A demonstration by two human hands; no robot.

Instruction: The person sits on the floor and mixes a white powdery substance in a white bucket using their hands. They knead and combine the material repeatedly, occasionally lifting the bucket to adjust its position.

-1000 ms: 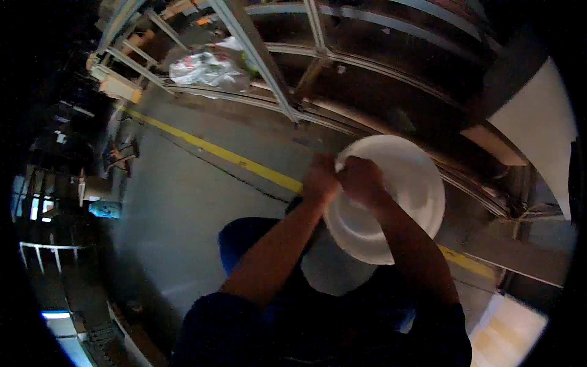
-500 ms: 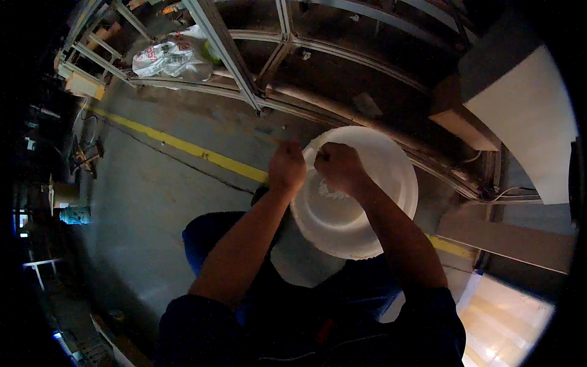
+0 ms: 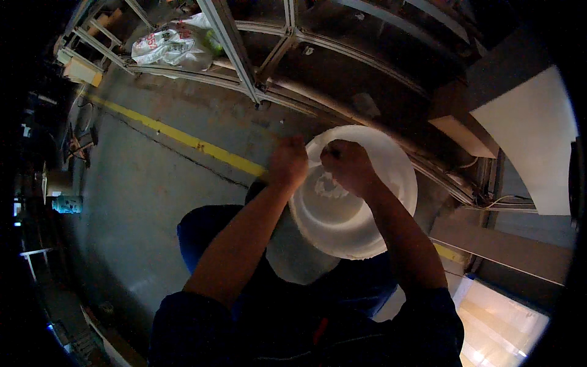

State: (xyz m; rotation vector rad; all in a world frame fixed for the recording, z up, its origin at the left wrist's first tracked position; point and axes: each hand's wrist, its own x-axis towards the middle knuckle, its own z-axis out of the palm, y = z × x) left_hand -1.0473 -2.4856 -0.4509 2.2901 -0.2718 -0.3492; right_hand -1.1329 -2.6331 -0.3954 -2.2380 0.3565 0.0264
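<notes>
1. Head view: a white round basin (image 3: pixel 391 214) is seen right of the frame's centre, its hollow side turned up; part of its rim is covered by the right forearm.
2. At the centre, the left hand (image 3: pixel 288 162) is held just beside the basin's left edge. Its fingers are curled, but the tips are blurred and dim; whether anything is pinched cannot be told.
3. Over the basin's upper left part, the right hand (image 3: pixel 347 164) is held with its fingers bent inward; what may be gripped between them is too small and dark to be made out.
4. Below the right hand, a ragged pale patch (image 3: pixel 330 185) is seen inside the basin, partly hidden; its nature cannot be told.
5. How the basin is supported is not shown clearly, the dark-clothed legs beneath being lost in shadow.
6. At upper left, a white plastic bag (image 3: pixel 174 49) is partly covered by a metal frame (image 3: pixel 229 49).
7. At the right, a pale panel (image 3: pixel 532 140) is cut off by the dark fisheye rim.
</notes>
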